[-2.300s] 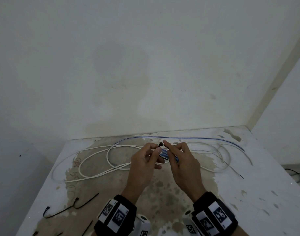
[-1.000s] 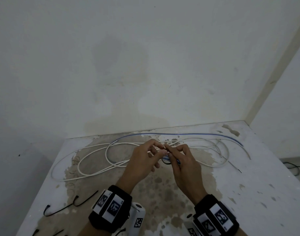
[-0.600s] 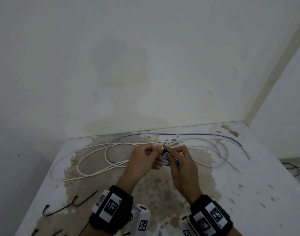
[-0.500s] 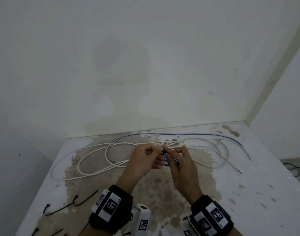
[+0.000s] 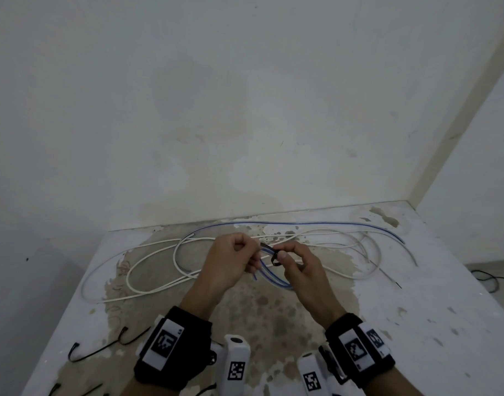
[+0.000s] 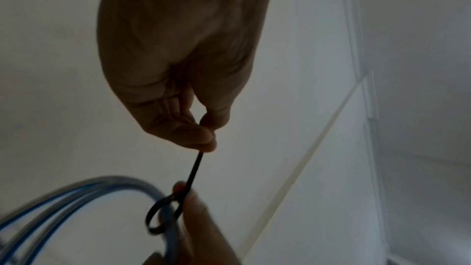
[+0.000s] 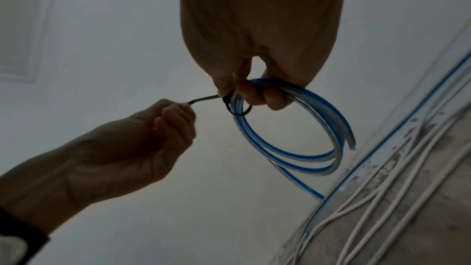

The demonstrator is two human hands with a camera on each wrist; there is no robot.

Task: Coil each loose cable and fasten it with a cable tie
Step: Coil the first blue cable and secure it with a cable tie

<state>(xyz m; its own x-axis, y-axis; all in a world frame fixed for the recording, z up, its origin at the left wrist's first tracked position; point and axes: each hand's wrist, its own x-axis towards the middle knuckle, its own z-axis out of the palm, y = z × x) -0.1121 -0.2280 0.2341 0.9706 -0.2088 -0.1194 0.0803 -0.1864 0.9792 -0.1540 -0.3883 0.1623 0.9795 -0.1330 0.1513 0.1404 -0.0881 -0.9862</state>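
While the black cable tie (image 7: 238,106) remains a slack loop around the blue coil (image 7: 293,134), both are held up off the table (image 5: 416,324) between the two hands, seemingly so the strap can be drawn through its head without snagging on anything below. Left hand (image 5: 230,261): fingers curled into a fist, thumb and forefinger pinching the tie's free tail (image 6: 195,165), placed to pull away from the coil. Right hand (image 5: 299,267): fingers curled round the gathered turns, thumb (image 5: 282,255) pressed at the tie's head, apparently to brace the coil and keep its turns from springing apart under the pull. Tie: not yet snug; daylight shows inside the loop. Coil: a few turns, one short end hanging free. Lying on the table beyond the hands: a long blue-striped cable (image 5: 302,223) along the wall edge and several loose white cables (image 5: 148,270) in wide overlapping loops, still uncoiled. Spare black ties (image 5: 102,348) lie at the near left edge, well apart from the work. Nothing obstructs the pull.
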